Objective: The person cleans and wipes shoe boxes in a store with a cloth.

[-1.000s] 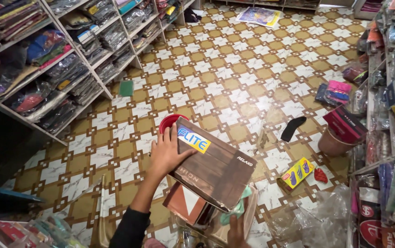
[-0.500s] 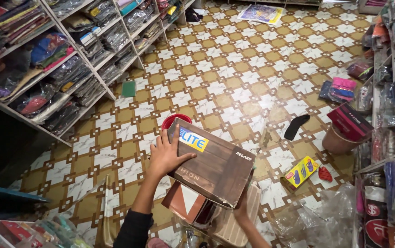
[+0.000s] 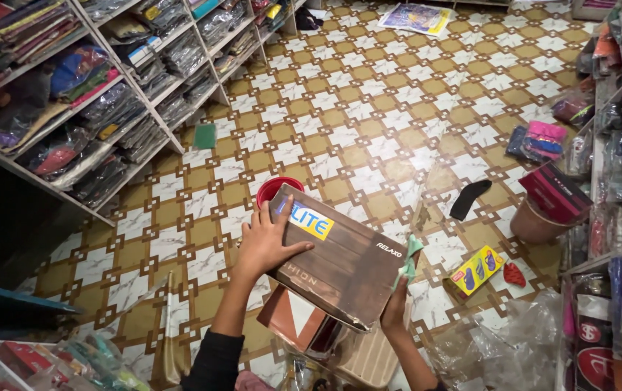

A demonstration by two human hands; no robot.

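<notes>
From the head view, we see 1 brown cardboard shoebox (image 3: 340, 262) with a wood-grain print, held tilted above the patterned tile floor (image 3: 369, 108). The left hand (image 3: 266, 242) lies spread and flat on the lid's near end, fingers open over the edge. The right hand (image 3: 396, 308) grips the box's lower right corner, pinching a pale green cloth (image 3: 408, 261) against the side. Under the box sits another box (image 3: 293, 322), rust-brown and white, and beside it a ribbed beige surface (image 3: 369, 358). Behind the box a round red tub (image 3: 274, 190) shows; we cannot tell what it holds. At right, a brown bucket (image 3: 531, 224) carries a dark maroon box (image 3: 555, 192) across its rim. Shelves (image 3: 94, 108) at left hold folded fabrics in glossy plastic wraps. A yellow packet (image 3: 474, 271) lies flat on the floor.
</notes>
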